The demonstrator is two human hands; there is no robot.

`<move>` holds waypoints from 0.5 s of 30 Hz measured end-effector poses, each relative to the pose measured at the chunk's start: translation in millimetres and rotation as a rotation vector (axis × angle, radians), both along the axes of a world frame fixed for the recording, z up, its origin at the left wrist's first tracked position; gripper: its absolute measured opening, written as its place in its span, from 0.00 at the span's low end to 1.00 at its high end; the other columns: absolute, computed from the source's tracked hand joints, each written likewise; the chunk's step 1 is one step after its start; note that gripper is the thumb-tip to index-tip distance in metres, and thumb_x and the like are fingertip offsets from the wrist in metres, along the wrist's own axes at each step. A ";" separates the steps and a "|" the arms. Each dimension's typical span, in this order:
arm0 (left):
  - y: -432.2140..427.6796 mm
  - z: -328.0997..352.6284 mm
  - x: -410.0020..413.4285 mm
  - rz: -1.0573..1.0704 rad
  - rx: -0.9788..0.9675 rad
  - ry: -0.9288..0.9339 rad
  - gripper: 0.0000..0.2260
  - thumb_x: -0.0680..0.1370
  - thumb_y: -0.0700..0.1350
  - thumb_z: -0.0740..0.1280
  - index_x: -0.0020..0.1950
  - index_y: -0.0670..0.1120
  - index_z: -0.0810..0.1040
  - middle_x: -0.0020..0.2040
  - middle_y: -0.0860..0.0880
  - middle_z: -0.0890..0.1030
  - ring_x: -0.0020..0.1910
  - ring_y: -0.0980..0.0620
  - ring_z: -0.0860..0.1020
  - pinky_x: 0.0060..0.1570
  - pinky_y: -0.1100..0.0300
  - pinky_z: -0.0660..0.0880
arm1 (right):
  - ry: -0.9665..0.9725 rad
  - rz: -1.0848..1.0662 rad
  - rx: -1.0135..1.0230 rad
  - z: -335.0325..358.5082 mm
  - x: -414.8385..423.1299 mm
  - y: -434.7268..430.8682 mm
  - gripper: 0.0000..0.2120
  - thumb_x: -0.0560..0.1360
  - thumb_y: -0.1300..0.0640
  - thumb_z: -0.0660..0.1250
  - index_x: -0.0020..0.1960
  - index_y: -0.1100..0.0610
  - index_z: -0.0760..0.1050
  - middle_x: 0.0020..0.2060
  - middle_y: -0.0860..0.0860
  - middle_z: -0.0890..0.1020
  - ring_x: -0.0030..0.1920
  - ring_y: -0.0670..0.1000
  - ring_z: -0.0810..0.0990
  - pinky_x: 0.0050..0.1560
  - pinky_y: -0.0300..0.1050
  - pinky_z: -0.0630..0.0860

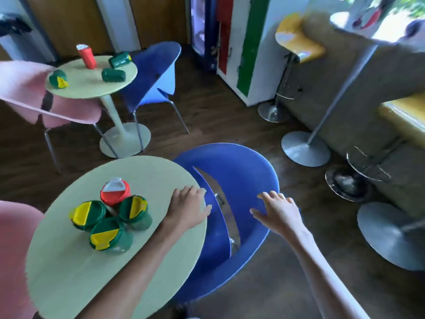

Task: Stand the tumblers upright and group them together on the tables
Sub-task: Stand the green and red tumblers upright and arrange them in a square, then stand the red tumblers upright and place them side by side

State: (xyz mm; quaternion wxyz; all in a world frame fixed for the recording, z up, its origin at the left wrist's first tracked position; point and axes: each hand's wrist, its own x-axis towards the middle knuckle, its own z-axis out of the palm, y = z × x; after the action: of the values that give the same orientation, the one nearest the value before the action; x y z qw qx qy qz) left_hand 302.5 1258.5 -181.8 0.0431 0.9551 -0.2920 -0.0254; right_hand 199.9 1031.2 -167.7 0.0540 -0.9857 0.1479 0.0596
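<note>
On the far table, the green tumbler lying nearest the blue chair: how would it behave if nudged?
The tumbler lies on its round side, so it would probably roll, perhaps toward the table edge close by. It looks like plastic, so likely light and unlikely to break.

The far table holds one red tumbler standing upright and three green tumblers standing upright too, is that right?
Not quite. On the far table the red tumbler stands upright, but the three green tumblers lie on their sides, not upright. The head view shows it.
</note>
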 end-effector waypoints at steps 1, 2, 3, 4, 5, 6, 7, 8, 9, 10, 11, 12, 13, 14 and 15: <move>-20.5 5.0 -6.5 -0.046 -0.012 -0.011 0.20 0.75 0.59 0.61 0.61 0.48 0.73 0.55 0.48 0.77 0.56 0.45 0.75 0.54 0.53 0.66 | -0.005 -0.039 0.002 4.2 -14.6 -16.1 0.26 0.73 0.36 0.60 0.66 0.48 0.68 0.60 0.48 0.75 0.63 0.52 0.72 0.59 0.49 0.68; -41.2 10.2 -13.8 -0.091 -0.020 -0.023 0.20 0.75 0.59 0.61 0.61 0.48 0.74 0.55 0.48 0.77 0.55 0.45 0.75 0.53 0.53 0.67 | -0.009 -0.075 0.000 8.4 -29.4 -32.1 0.26 0.72 0.36 0.60 0.65 0.48 0.68 0.60 0.48 0.75 0.63 0.52 0.72 0.59 0.48 0.68; -62.5 14.9 -21.3 -0.136 -0.024 -0.035 0.21 0.75 0.59 0.61 0.61 0.48 0.74 0.55 0.48 0.78 0.55 0.45 0.76 0.52 0.52 0.67 | -0.011 -0.109 -0.006 13.2 -44.2 -48.3 0.26 0.72 0.35 0.61 0.64 0.48 0.69 0.60 0.48 0.75 0.63 0.52 0.72 0.59 0.48 0.69; -83.9 19.1 -29.7 -0.179 -0.027 -0.045 0.21 0.74 0.59 0.61 0.61 0.48 0.74 0.55 0.48 0.78 0.55 0.45 0.76 0.53 0.52 0.68 | -0.011 -0.145 -0.008 18.1 -59.7 -64.6 0.26 0.72 0.35 0.61 0.64 0.48 0.69 0.60 0.48 0.75 0.63 0.51 0.72 0.59 0.48 0.69; -105.5 23.4 -38.2 -0.220 -0.030 -0.055 0.21 0.74 0.60 0.61 0.61 0.48 0.74 0.54 0.49 0.78 0.54 0.45 0.77 0.53 0.51 0.69 | -0.017 -0.182 -0.002 22.8 -75.0 -81.0 0.26 0.71 0.35 0.61 0.64 0.48 0.69 0.60 0.48 0.75 0.63 0.51 0.72 0.59 0.48 0.69; -126.8 28.2 -47.0 -0.256 -0.034 -0.067 0.21 0.74 0.60 0.61 0.60 0.48 0.75 0.54 0.49 0.78 0.54 0.46 0.77 0.53 0.51 0.69 | -0.027 -0.217 0.006 26.9 -90.0 -97.4 0.26 0.71 0.35 0.61 0.64 0.47 0.69 0.60 0.48 0.75 0.63 0.51 0.72 0.59 0.48 0.69; -147.5 32.6 -56.4 -0.287 -0.037 -0.074 0.22 0.74 0.61 0.60 0.60 0.48 0.75 0.54 0.49 0.78 0.54 0.46 0.77 0.53 0.52 0.69 | -0.037 -0.248 0.013 30.7 -104.8 -113.4 0.26 0.71 0.35 0.61 0.64 0.47 0.69 0.60 0.48 0.75 0.63 0.51 0.72 0.60 0.48 0.69; -167.8 37.2 -66.0 -0.312 -0.039 -0.078 0.22 0.74 0.61 0.59 0.60 0.49 0.74 0.54 0.49 0.78 0.55 0.46 0.76 0.53 0.52 0.69 | -0.043 -0.277 0.016 34.3 -118.9 -129.0 0.26 0.71 0.35 0.62 0.64 0.47 0.68 0.60 0.48 0.74 0.63 0.51 0.72 0.59 0.48 0.69; -186.9 40.7 -75.2 -0.333 -0.037 -0.079 0.22 0.75 0.62 0.59 0.62 0.49 0.73 0.56 0.50 0.77 0.56 0.47 0.76 0.54 0.53 0.68 | -0.049 -0.301 0.016 38.2 -131.9 -143.9 0.26 0.71 0.35 0.61 0.64 0.47 0.68 0.60 0.47 0.74 0.63 0.50 0.72 0.59 0.48 0.69; -204.7 43.7 -84.3 -0.351 -0.034 -0.076 0.23 0.75 0.62 0.59 0.64 0.50 0.72 0.57 0.50 0.77 0.58 0.48 0.75 0.55 0.53 0.68 | -0.051 -0.322 0.017 41.7 -143.4 -157.9 0.26 0.71 0.35 0.62 0.65 0.47 0.68 0.60 0.47 0.74 0.63 0.50 0.72 0.59 0.48 0.69; -220.5 44.7 -92.6 -0.366 -0.031 -0.070 0.23 0.75 0.62 0.58 0.65 0.50 0.71 0.59 0.50 0.76 0.59 0.48 0.74 0.56 0.53 0.67 | -0.053 -0.341 0.020 44.5 -153.7 -171.1 0.26 0.72 0.36 0.62 0.65 0.47 0.68 0.61 0.47 0.74 0.63 0.51 0.72 0.60 0.48 0.69; -234.7 44.8 -100.2 -0.377 -0.032 -0.067 0.23 0.76 0.62 0.58 0.65 0.50 0.70 0.59 0.50 0.76 0.60 0.49 0.74 0.56 0.53 0.67 | -0.057 -0.356 0.021 47.0 -162.7 -183.4 0.26 0.72 0.36 0.62 0.66 0.47 0.68 0.61 0.48 0.74 0.63 0.51 0.72 0.60 0.48 0.69; -247.2 44.4 -106.3 -0.385 -0.034 -0.065 0.23 0.76 0.62 0.58 0.65 0.50 0.70 0.60 0.51 0.76 0.60 0.49 0.74 0.56 0.53 0.67 | -0.066 -0.367 0.019 49.3 -170.3 -194.8 0.26 0.72 0.36 0.62 0.66 0.47 0.68 0.61 0.48 0.75 0.63 0.51 0.72 0.60 0.48 0.69; -258.5 43.7 -111.1 -0.393 -0.036 -0.059 0.23 0.76 0.62 0.57 0.65 0.51 0.71 0.60 0.51 0.76 0.60 0.49 0.74 0.57 0.53 0.67 | -0.073 -0.380 0.019 51.0 -177.2 -205.6 0.26 0.72 0.37 0.62 0.66 0.48 0.68 0.61 0.48 0.75 0.63 0.51 0.73 0.60 0.48 0.69; -268.9 43.1 -114.6 -0.400 -0.033 -0.049 0.23 0.75 0.62 0.58 0.65 0.51 0.71 0.59 0.51 0.76 0.59 0.49 0.74 0.57 0.53 0.68 | -0.079 -0.394 0.025 51.9 -183.0 -215.5 0.26 0.72 0.37 0.62 0.66 0.48 0.68 0.61 0.48 0.75 0.63 0.51 0.73 0.60 0.48 0.69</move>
State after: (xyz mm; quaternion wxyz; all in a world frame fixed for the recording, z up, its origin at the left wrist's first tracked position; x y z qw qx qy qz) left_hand 187.9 989.5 -138.6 0.0457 0.8776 -0.4773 -0.0057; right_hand 16.8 815.7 -115.8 0.0825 -0.9386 0.3349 0.0109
